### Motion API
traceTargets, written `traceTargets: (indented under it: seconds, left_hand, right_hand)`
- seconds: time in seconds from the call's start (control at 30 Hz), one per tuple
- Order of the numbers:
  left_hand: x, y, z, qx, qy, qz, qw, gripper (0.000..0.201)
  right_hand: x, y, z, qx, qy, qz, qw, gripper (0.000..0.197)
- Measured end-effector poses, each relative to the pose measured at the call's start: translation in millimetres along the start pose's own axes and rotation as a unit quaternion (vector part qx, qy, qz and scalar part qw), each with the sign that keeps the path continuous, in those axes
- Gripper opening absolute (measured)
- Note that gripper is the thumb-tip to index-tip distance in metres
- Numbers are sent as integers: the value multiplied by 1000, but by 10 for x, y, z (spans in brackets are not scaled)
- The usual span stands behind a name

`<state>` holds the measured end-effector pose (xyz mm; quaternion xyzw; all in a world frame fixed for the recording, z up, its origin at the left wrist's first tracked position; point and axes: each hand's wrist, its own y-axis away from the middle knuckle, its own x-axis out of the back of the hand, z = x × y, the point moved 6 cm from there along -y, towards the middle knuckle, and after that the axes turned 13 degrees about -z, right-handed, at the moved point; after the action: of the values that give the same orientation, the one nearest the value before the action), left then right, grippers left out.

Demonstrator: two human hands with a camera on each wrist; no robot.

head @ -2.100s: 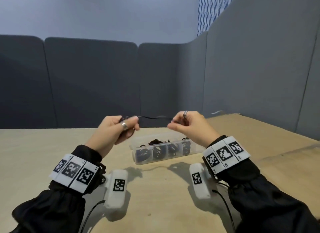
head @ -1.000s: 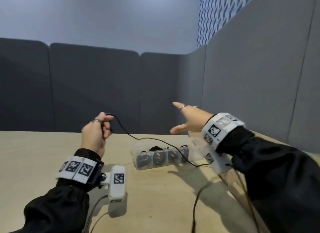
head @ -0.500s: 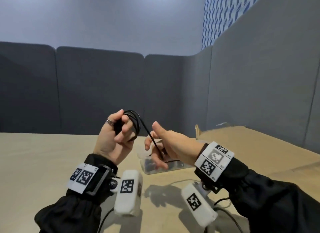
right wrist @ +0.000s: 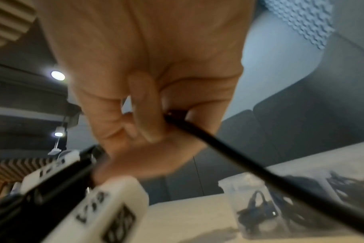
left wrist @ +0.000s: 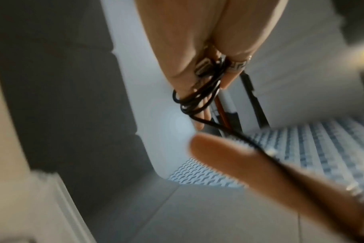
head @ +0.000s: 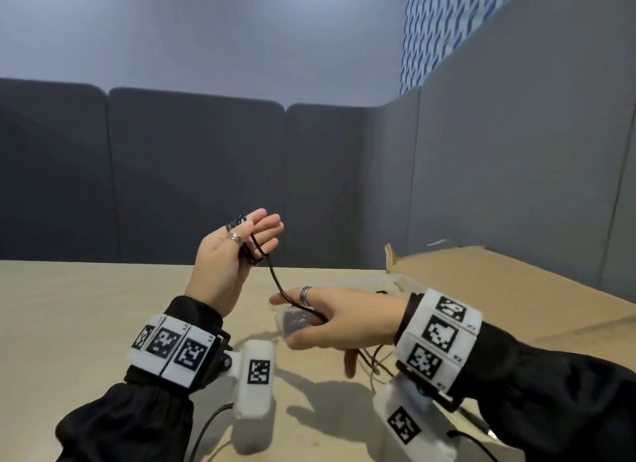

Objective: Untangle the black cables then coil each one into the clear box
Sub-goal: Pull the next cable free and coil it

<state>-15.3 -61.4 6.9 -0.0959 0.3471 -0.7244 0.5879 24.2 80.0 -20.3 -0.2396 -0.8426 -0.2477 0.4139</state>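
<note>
My left hand [head: 247, 241] is raised palm-up above the table, fingers straight and thumb spread. A black cable [head: 275, 279] is wound in several loops round its fingers; in the left wrist view the loops [left wrist: 199, 98] cross the fingers and a metal connector [left wrist: 204, 67] lies between two of them. The free length hangs down to my right hand [head: 330, 324], whose curled fingers pinch the cable [right wrist: 229, 148]. The clear box [head: 292, 324] sits on the table behind the right hand, mostly hidden.
The clear box [right wrist: 260, 205] holds coiled black cables in its compartments. An open cardboard box [head: 481, 279] stands at the right. Grey partition panels [head: 192, 179] wall the back and right of the wooden table [head: 86, 306].
My left hand has opened out its fingers and risen, with the coil now round them. The right hand has dropped lower and moved right, drawing cable down in front of the box.
</note>
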Motion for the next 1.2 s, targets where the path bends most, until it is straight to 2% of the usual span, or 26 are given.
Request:
traceTargets:
  seconds: [0.07,0.17,0.2,0.27,0.3,0.37,0.43,0.5,0.57,0.6,0.67,0.73,0.77,0.83,0.9,0.93,1.0,1.07,1.1,1.13,1.2]
  left_hand:
    - [-49,15,-76,37,-114,-30,992,26]
    - [-222,105,-180,106,-291,-97,946,28]
    - [-291,129,-221,123,-303,-135,935,38]
    - [-413,181,-270,152,-250,-216,932,64]
    - [-449,203,-276,158,-217,-248,931,66]
    - [-490,223,-238,144,-155,-276,938,54]
    - [-491,201,-124,116,-64,-225,965,36]
    - [-395,145,-18,81,78,-134,985,28]
    - [-247,70,55,38,196,-68,977,29]
    - [-174,40,61,21,218,-46,975,32]
    - [-82,8,31,7,173,-9,985,32]
    - [-63,-7,-22,3,50,7,999,28]
    - [-85,-4,-41,2,-16,-7,1000,27]
    - [-127,21,-94,19,-161,-54,985,26]
    - [-171,61,-140,64,-307,-104,944,23]
    - [-205,90,-165,93,-347,-134,924,23]
    - [-311,164,-219,144,-361,-203,899,32]
    - [-390,220,-238,173,-353,-249,885,35]
    - [-404,231,-222,181,-335,-254,889,34]
    - [-389,217,-191,179,-296,-241,907,34]
    - [-297,165,-110,162,-124,-169,964,29]
  right_hand:
    - [143,130,-43,6,49,23,999,42]
    - [464,244,-110,49,108,147,982,21]
    - [584,278,-104,66,104,200,972,16]
    - [813,338,-56,99,69,292,949,6]
    - [905,353,-11,109,44,319,940,3]
    - [989,337,88,100,25,337,936,9]
    - [894,214,192,62,43,286,955,13]
    - [640,53,299,28,54,179,982,19]
    - [329,-58,413,-2,41,62,997,25]
    - [176,-81,444,-15,43,15,999,28]
    - [-95,-88,461,-16,2,-75,997,26]
    - [-297,-33,330,24,-127,-157,979,21]
    - [-309,22,227,54,-174,-175,968,21]
    - [-142,109,76,104,-202,-139,964,19]
    - [187,183,59,103,-204,-29,973,16]
    - [354,230,94,90,-191,28,977,16]
    - [601,300,192,55,-100,120,986,15]
    - [743,351,322,14,26,186,982,13]
    - [790,389,380,3,55,213,976,16]
    - [818,423,447,1,55,228,972,19]
    - [806,462,580,3,25,214,976,22]
